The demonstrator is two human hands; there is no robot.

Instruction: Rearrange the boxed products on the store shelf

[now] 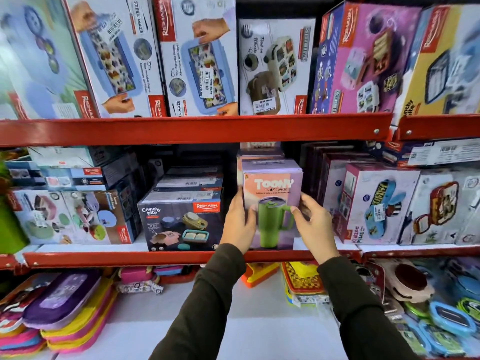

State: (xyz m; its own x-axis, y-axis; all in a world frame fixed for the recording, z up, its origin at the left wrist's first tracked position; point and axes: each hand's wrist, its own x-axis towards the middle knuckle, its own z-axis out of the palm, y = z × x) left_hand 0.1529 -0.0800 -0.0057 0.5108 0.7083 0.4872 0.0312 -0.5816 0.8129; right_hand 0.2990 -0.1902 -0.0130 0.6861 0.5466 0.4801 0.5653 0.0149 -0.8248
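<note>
A purple Toony tumbler box with a green mug pictured on it stands upright at the front of the middle shelf. My left hand grips its left side and my right hand grips its right side. More boxes of the same kind stand behind it, mostly hidden. To its left sits a dark Crunchy Bite box with similar boxes stacked behind. To its right stands a white Kidzee lunch box carton.
The upper red shelf carries tall lunch box cartons leaning side by side. The bottom shelf holds colourful pouches at the left and plastic lunch boxes at the right. A green object sits at the far left edge.
</note>
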